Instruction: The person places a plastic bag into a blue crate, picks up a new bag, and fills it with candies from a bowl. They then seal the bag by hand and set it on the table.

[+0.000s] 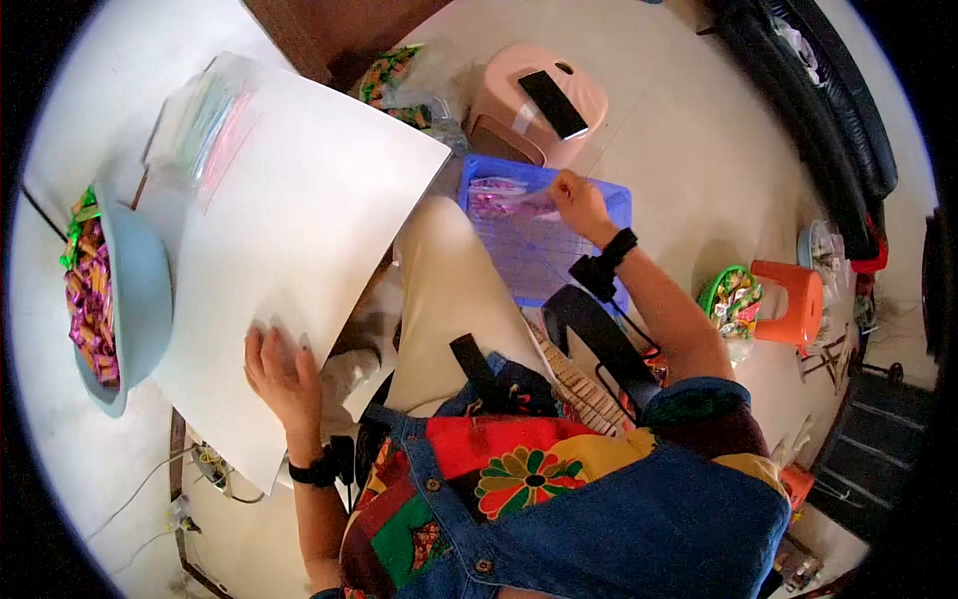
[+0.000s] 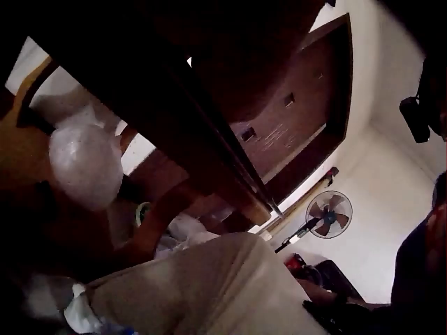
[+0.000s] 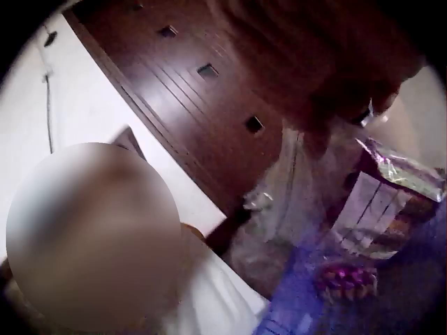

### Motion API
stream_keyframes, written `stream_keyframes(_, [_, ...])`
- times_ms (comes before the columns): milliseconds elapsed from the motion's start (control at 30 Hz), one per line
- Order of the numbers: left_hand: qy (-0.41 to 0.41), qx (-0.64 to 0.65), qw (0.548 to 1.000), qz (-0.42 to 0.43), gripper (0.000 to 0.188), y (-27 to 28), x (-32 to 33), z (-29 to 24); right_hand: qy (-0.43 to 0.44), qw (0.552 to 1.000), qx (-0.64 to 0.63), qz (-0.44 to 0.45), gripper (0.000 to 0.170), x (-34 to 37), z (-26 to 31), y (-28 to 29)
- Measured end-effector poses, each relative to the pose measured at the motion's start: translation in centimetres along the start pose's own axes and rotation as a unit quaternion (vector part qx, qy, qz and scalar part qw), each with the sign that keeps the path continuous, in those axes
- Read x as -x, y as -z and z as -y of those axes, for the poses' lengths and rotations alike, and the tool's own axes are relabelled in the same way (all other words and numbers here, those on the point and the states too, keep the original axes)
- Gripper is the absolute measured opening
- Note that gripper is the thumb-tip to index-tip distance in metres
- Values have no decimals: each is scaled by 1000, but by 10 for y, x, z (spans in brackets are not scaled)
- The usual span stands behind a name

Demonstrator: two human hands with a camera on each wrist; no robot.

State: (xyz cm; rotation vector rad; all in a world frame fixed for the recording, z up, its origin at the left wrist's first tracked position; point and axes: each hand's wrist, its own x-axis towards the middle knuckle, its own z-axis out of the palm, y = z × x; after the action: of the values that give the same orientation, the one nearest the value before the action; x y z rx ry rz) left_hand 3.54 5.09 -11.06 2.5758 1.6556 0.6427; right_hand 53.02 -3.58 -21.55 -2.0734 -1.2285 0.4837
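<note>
My right hand is over the blue plastic basket, its fingers curled and pinching the end of a clear plastic packet. Purple-wrapped snacks show in the basket in the right wrist view, beside a packet with a pale label. On the white tabletop, near its close edge, my left hand rests with its fingers extended and nothing held. A light blue basin at the far left holds many purple-wrapped snacks.
A stack of clear plastic bags lies at the table's far end. Beyond the basket stands a pink stool with a black phone on it. To the right are an orange stool and a green basket of wrapped snacks.
</note>
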Motion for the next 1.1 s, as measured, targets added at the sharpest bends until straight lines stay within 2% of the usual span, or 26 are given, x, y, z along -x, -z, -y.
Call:
stream_keyframes(167, [7,2,1000,11,45,4,0,-9,-31,997,14,71,14,5,-56,-68])
stream_keyframes(233, [13,11,1000,13,44,6,-2,-16,-98,986,-57,124,12,8,-79,-100])
stream_keyframes(267, [-3,-31,999,26,40,10,-5,-20,-131,976,-92,151,12,10,-89,-116])
stream_keyframes(367, [34,4,999,36,41,9,-2,-18,-209,942,-203,166,11,18,-111,-157])
stream_keyframes(467, [51,-15,997,62,43,13,-6,-23,-269,929,-185,176,11,13,-128,-183])
stream_keyframes(500, [53,-28,996,69,44,12,-7,-24,-307,883,-317,162,11,13,-142,-196])
stream_keyframes(533, [54,-28,996,67,44,11,-8,-24,-339,818,-442,145,12,14,-164,-214])
stream_keyframes(600, [58,-27,996,63,44,9,-9,-26,-290,792,-518,145,15,17,-201,-241])
stream_keyframes(633, [60,-27,996,60,44,8,-10,-27,-212,839,-473,166,17,19,-217,-249])
stream_keyframes(700, [66,-30,995,64,44,7,-12,-28,-129,888,-398,190,21,22,-249,-265])
stream_keyframes(800, [77,-29,993,80,46,7,-16,-30,-84,928,-314,182,27,37,-300,-303])
stream_keyframes(833, [81,-27,993,86,47,6,-17,-31,-44,944,-281,165,30,47,-319,-323])
stream_keyframes(900, [76,-36,993,87,47,6,-18,-30,-25,962,-187,196,31,46,-328,-336])
stream_keyframes(933, [74,-41,993,87,47,5,-18,-30,-46,960,-126,244,29,39,-332,-342])
stream_keyframes(1000, [86,-33,992,85,47,5,-20,-32,-60,960,-137,239,25,38,-332,-348])
stream_keyframes(1033, [92,-28,992,84,47,4,-20,-33,-247,895,-297,221,24,27,-280,-304])
stream_keyframes(1067, [91,-29,992,84,47,5,-20,-32,-415,776,-455,138,24,15,-220,-261])
stream_keyframes(1100, [91,-29,992,84,46,4,-19,-30,-468,724,-499,92,25,6,-192,-242])
